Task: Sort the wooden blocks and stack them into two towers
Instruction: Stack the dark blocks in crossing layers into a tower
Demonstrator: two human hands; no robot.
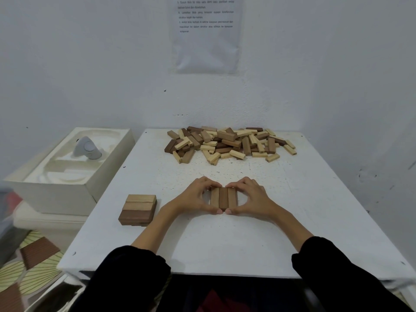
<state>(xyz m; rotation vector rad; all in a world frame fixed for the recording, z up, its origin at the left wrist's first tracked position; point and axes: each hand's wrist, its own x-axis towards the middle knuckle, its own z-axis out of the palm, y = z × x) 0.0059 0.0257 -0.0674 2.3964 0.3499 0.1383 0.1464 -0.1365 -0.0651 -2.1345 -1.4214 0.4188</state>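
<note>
A white desk (225,244) with a rough, speckled top fills the middle of the frame and stands against a plain white wall (90,64). A printed sheet of paper (206,41) hangs at the upper centre (its lines are too small to read).

The loose pile of blocks (229,143), pale and dark wood mixed, lies along the far edge of the desk, just right of centre. In the centre of the frame a row of three blocks (223,198) lies flat on the desk, side by side and touching. The left hand (193,197) and the right hand (254,197) are both clamped on this row, with curled fingers at its far end and thumbs at its near end. To the lower left of the hands, near the desk's left edge, sits a low stack (138,209) of brown blocks, with a lower layer peeping out beneath the top three.

A band of bare desk runs between the pile and the hands, and more bare top stretches toward the right edge and the near edge, where black sleeves (135,278) cross it. Just beyond the left edge stands a white box (51,192) holding a grey gadget (86,148). A patterned mat (33,271) lies on the floor in the lower left corner.
</note>
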